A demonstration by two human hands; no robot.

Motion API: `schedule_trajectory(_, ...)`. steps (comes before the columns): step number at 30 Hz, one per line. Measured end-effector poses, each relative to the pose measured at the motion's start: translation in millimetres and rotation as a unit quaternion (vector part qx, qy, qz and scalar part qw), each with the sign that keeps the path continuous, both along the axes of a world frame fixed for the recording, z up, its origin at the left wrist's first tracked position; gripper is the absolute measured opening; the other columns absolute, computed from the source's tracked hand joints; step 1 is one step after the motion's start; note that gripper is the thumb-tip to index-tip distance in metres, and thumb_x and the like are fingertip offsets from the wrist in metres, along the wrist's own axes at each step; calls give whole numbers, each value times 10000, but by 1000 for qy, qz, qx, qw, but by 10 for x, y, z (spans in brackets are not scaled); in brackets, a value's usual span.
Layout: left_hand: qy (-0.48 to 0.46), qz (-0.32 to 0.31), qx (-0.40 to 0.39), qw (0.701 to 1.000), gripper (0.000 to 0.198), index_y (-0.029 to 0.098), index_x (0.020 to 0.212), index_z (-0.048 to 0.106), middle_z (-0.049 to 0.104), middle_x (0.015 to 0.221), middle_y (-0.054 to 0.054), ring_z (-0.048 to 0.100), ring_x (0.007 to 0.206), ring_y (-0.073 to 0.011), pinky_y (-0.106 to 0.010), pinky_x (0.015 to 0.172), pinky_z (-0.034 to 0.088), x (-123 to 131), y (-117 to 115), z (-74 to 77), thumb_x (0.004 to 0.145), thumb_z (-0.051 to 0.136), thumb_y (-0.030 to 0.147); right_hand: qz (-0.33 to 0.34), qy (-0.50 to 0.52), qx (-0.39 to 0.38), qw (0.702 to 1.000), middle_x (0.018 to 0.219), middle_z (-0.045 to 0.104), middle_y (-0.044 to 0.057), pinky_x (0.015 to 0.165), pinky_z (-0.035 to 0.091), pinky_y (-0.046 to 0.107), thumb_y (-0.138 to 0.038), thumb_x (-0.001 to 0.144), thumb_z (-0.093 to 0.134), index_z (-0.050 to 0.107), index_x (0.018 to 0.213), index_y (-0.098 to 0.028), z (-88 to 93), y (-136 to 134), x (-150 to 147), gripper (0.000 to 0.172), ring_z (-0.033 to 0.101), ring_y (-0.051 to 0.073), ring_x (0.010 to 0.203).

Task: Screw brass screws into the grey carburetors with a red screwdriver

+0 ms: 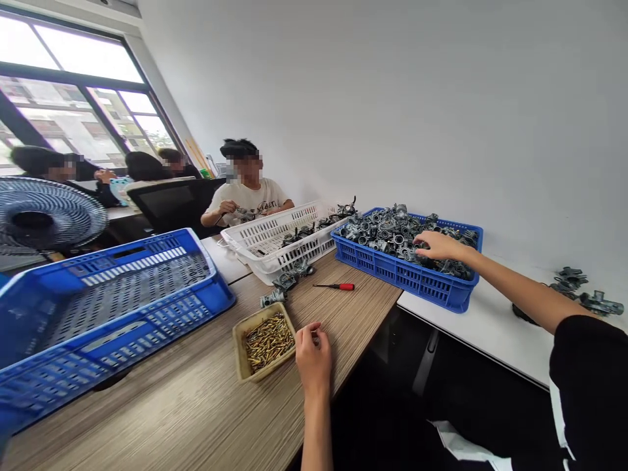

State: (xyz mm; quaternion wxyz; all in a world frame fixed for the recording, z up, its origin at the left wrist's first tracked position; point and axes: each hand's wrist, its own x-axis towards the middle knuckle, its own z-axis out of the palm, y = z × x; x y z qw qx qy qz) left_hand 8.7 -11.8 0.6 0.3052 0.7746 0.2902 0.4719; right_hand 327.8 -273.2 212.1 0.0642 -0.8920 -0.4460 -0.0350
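Observation:
My right hand (438,247) reaches over the blue crate (407,278). Its fingers are apart and touch or hover just above a heap of grey metal carburetors (387,226); the fingertips are partly lost among the parts. On the wooden table, my left hand (314,353) rests with curled fingers, right beside a small beige tray (241,356). Whether those fingers hold something small is hidden. Brass-coloured pins or jets (269,340) fill the tray. Beyond it lies a screwdriver (346,286) with a red handle. A few loose carburetors (284,281) sit near the tray.
A white crate (275,265) holds more carburetors along one side. At left stands a large blue crate (161,307), with a fan (44,216) behind it. Another person (250,193) sits across, handling a part. More carburetors (598,302) lie on the white table at right.

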Motion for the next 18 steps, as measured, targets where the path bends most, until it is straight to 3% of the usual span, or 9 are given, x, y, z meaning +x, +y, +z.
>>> schedule_trajectory(5,-2,1,2,1000,157,207,957,621,644,951,-66,641,787,-203,-368,768,544,24,7,-36,946,472,255,46,30,-23,998,1234,723,123,963,535,375,-213,907,569,728,1156,-202,-154,209,188,296,684,266,1118)
schedule_trajectory(18,-2,-4,-12,1000,137,205,951,625,641,950,-63,638,796,-190,-330,742,539,31,-21,-20,941,488,203,30,45,-46,997,1118,737,124,881,520,354,-196,890,572,680,1033,-212,-229,218,341,180,684,267,1014)
